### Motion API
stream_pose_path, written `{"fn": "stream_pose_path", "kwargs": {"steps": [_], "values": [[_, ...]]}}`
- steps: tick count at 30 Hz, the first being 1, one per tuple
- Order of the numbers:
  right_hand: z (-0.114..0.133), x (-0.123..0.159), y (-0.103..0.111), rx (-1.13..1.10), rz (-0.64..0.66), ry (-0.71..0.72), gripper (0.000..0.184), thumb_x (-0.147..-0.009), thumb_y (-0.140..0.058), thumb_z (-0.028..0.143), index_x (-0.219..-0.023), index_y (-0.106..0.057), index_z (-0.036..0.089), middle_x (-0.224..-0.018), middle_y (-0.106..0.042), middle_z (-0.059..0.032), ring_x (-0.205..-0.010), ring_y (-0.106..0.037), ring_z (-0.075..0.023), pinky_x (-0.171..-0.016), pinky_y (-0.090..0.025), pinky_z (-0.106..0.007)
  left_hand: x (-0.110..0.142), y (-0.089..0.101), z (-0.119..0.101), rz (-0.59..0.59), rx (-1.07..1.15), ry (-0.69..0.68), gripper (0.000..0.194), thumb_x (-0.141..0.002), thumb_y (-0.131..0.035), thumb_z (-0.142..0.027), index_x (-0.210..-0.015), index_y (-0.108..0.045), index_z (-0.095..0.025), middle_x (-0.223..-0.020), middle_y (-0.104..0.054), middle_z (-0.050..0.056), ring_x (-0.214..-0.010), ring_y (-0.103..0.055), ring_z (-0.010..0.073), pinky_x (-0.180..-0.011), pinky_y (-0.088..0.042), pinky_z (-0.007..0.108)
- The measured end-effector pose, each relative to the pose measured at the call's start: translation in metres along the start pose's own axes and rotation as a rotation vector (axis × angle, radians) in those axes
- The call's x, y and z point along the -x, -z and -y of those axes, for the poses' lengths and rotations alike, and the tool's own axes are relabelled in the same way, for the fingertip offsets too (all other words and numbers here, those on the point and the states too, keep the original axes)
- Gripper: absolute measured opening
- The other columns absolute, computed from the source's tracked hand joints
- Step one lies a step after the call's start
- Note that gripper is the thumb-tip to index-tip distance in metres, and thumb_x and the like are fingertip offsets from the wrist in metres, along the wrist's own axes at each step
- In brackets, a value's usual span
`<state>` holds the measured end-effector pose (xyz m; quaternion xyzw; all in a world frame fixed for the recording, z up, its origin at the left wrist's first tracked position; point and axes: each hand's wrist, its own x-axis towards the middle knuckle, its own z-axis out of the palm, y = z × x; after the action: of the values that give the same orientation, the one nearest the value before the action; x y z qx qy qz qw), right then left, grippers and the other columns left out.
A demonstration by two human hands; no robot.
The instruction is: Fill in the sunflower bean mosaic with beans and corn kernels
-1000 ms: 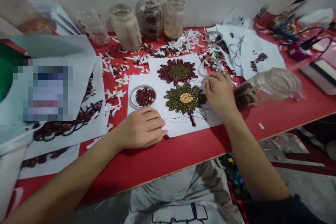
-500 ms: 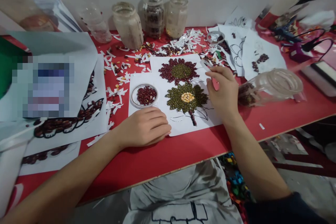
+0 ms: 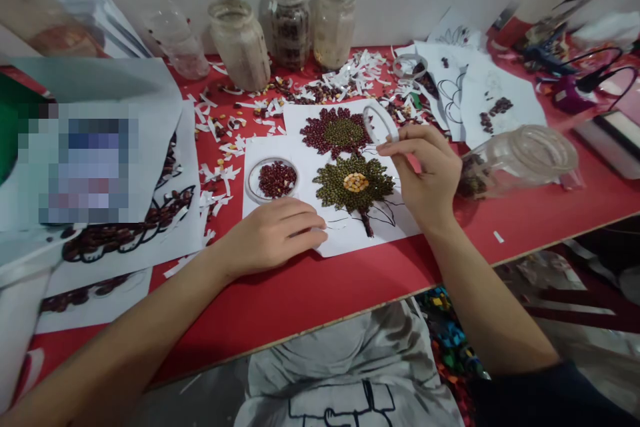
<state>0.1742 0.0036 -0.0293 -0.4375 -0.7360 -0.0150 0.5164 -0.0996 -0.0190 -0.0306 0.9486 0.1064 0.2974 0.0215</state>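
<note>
My right hand (image 3: 427, 173) pinches a thin, pale ring, which looks like a nearly used roll of tape (image 3: 381, 123), above the paper's right side. Flat on the lower left of the paper lies my left hand (image 3: 277, 235), its fingers stretched out and holding nothing. The white paper (image 3: 345, 247) bears two bean flowers: a dark red flower (image 3: 334, 131) with a green centre, and a green flower (image 3: 355, 183) with a yellow kernel centre and a short red stem. Drawn leaf outlines show beside the stem. Just beyond my left hand sits a round lid (image 3: 272, 180) of red beans.
Several glass jars (image 3: 239, 43) and a plastic bottle (image 3: 177, 43) stand along the wall. A clear jar (image 3: 523, 157) lies on its side at right. White strips (image 3: 364, 73) and loose beans litter the red table (image 3: 280, 307). Bean pictures (image 3: 135, 240) lie at left.
My right hand has turned the ring, so that its round outline now shows above the red flower's edge. My left hand stays nearly in place. The view has shifted slightly.
</note>
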Motion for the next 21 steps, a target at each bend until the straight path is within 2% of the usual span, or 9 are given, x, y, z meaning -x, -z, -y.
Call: {"fn": "stream_pose_path", "kwargs": {"steps": [6,10,12,16,18,21], "values": [[0.002,-0.001,-0.002,-0.123,-0.200,-0.091,0.017,-0.091,-0.064,0.014,-0.084,-0.073,0.028,-0.094,-0.065,-0.0011,-0.091,-0.069,-0.0179,-0.088,-0.059,-0.040,0.000,0.003,0.000,0.024,0.041,-0.028,0.025,-0.102,-0.043,-0.014,-0.091,-0.066,-0.018,-0.082,-0.074,0.004,-0.073,-0.065,0.0148,-0.073,-0.053,0.030],[0.011,0.000,-0.004,-0.406,-0.189,-0.148,0.014,-0.087,-0.071,0.014,-0.091,-0.073,0.028,-0.095,-0.068,0.0008,-0.088,-0.072,-0.0163,-0.083,-0.061,-0.036,-0.001,0.004,-0.002,-0.024,0.040,0.043,0.018,-0.101,-0.047,-0.012,-0.098,-0.064,-0.018,-0.092,-0.075,0.006,-0.077,-0.066,0.0150,-0.071,-0.052,0.029],[0.016,0.000,-0.004,-0.623,-0.108,-0.238,0.012,-0.086,-0.074,0.016,-0.090,-0.071,0.027,-0.096,-0.071,0.0016,-0.084,-0.073,-0.0148,-0.078,-0.063,-0.032,-0.001,0.003,-0.005,-0.093,0.065,0.135,0.015,-0.100,-0.050,-0.011,-0.105,-0.062,-0.018,-0.099,-0.074,0.006,-0.084,-0.068,0.0147,-0.074,-0.053,0.027],[0.026,0.001,-0.001,-0.923,0.186,-0.437,0.011,-0.085,-0.077,0.023,-0.089,-0.067,0.025,-0.091,-0.075,0.0020,-0.076,-0.075,-0.0134,-0.071,-0.064,-0.028,-0.002,-0.002,-0.011,-0.293,0.160,0.403,0.012,-0.097,-0.057,-0.012,-0.107,-0.059,-0.019,-0.103,-0.070,0.006,-0.098,-0.068,0.0144,-0.085,-0.056,0.027],[0.030,0.001,0.000,-0.995,0.294,-0.501,0.015,-0.084,-0.079,0.023,-0.093,-0.067,0.024,-0.089,-0.076,0.0020,-0.074,-0.075,-0.0129,-0.070,-0.064,-0.025,-0.002,-0.005,-0.013,-0.378,0.258,0.492,0.006,-0.097,-0.059,-0.017,-0.102,-0.056,-0.019,-0.098,-0.070,0.005,-0.094,-0.069,0.0153,-0.083,-0.058,0.029],[0.033,0.002,0.001,-1.071,0.401,-0.545,0.022,-0.081,-0.080,0.019,-0.098,-0.066,0.023,-0.088,-0.077,0.0017,-0.073,-0.076,-0.0125,-0.066,-0.063,-0.023,-0.001,-0.010,-0.014,-0.456,0.427,0.554,0.008,-0.097,-0.061,-0.020,-0.099,-0.053,-0.019,-0.094,-0.070,0.004,-0.084,-0.070,0.0150,-0.074,-0.059,0.029]]}}
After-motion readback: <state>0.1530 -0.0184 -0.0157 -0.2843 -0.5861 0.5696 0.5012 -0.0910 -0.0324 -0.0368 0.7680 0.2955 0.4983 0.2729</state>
